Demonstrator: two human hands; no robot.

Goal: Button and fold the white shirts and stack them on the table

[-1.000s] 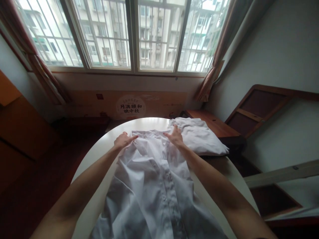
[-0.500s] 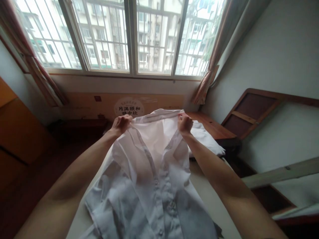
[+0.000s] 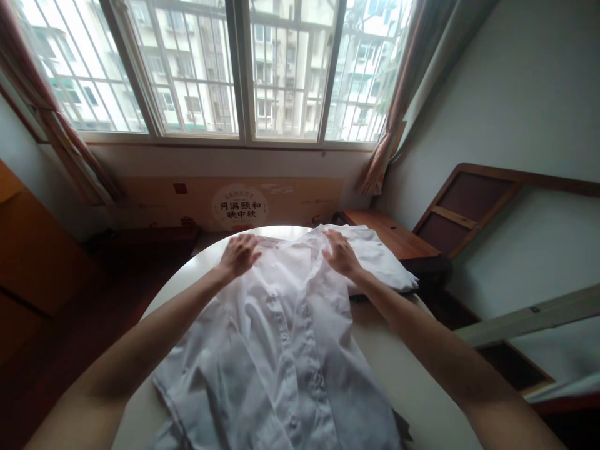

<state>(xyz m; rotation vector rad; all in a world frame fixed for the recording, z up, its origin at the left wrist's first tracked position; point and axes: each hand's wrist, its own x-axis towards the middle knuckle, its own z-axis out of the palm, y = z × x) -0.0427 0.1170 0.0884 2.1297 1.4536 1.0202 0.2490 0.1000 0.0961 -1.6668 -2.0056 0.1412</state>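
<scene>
A white button-front shirt (image 3: 290, 337) lies spread over a round white table (image 3: 182, 275), its collar end away from me and its front edges side by side down the middle. My left hand (image 3: 240, 253) rests at the left of the collar area, fingers apart and spread on the cloth. On the right of the collar, my right hand (image 3: 341, 251) is also open, its fingers stretched over the fabric. Just beyond my right forearm, a pile of folded white cloth (image 3: 382, 256) sits at the table's right side.
Behind the table to the right stands a brown wooden table (image 3: 398, 234). A printed board (image 3: 290, 200) runs below the barred window (image 3: 281, 81). A wooden-framed panel (image 3: 464, 200) leans by the right wall, and an orange cabinet (image 3: 28, 250) stands at the left.
The collar end, held up and stretched between both fists, has come down onto the table. Both hands have let go of it and opened.
</scene>
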